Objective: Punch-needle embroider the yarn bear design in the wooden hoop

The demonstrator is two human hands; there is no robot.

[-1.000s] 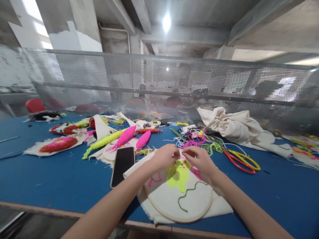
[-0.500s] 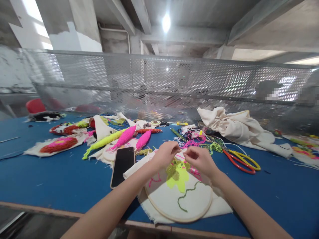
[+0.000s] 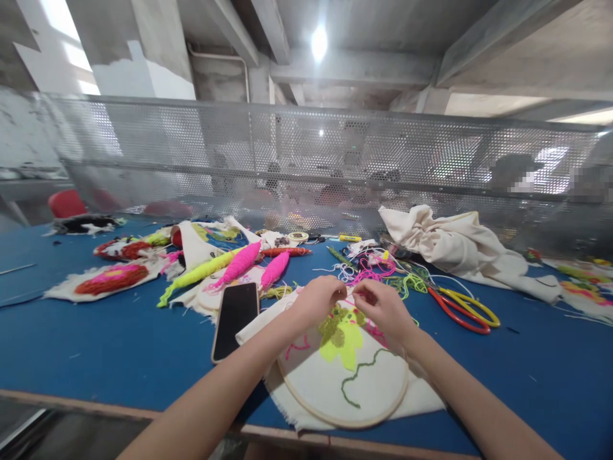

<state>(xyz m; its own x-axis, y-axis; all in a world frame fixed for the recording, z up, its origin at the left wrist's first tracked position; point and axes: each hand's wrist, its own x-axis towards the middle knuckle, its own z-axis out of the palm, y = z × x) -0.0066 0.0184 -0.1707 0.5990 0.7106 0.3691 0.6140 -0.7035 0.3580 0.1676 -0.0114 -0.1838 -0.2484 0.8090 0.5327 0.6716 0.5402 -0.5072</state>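
Observation:
A round wooden embroidery hoop (image 3: 354, 425) stretches white cloth (image 3: 316, 380) at the table's front edge. Stitched on the cloth are a yellow-green flower (image 3: 343, 348), a dark green wavy line (image 3: 360, 370) and pink lines (image 3: 299, 347). Above the hoop's far part, my left hand (image 3: 328, 297) is closed with fingertips pinched. My right hand (image 3: 380, 303) is pinched just beside it, a small gap between the two. Whatever lies between the fingertips is too small to make out.
A phone (image 3: 235, 322) lies left of the hoop. Pink yarn bundles (image 3: 242, 263) and a yellow one (image 3: 204, 271) lie behind it. Scissors (image 3: 467, 310) with red and yellow handles, tangled yarn (image 3: 371, 268) and crumpled cloth (image 3: 450, 243) are to the right. A perforated metal screen (image 3: 306, 153) borders the blue table.
Both hands stay over the hoop with only slight shifts of the fingers. The hoop and the things around it have not visibly moved.

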